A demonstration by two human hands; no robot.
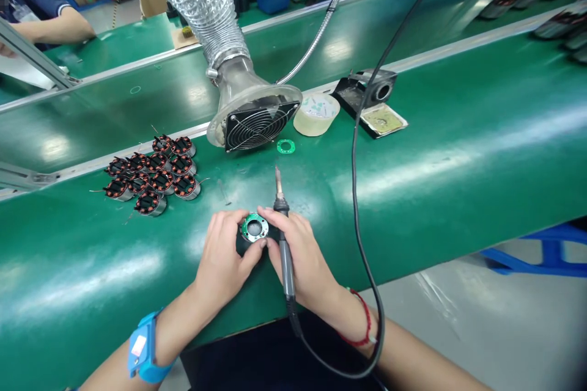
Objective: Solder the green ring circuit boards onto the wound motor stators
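Observation:
My left hand [223, 252] is closed round the side of a motor stator topped with a green and white ring-shaped circuit board [255, 228]. In my right hand [305, 250] sits a soldering iron [286, 266], its tip pointing away from me and clear of the board. The right thumb and index finger also touch or nearly touch the stator's right side. Beyond the iron's tip lies a loose green ring board [286, 146]. At the left stands a cluster of several wound motor stators [161, 181] with copper coils and thin wire ends.
A fume extractor hood with a fan grille [261, 126] hangs above the bench [435, 208]. Behind are a tape roll [316, 114] and an iron stand with sponge [383, 119]. The iron's black cable [355, 195] loops down on the right. Another person's arm [68, 25] shows at upper left.

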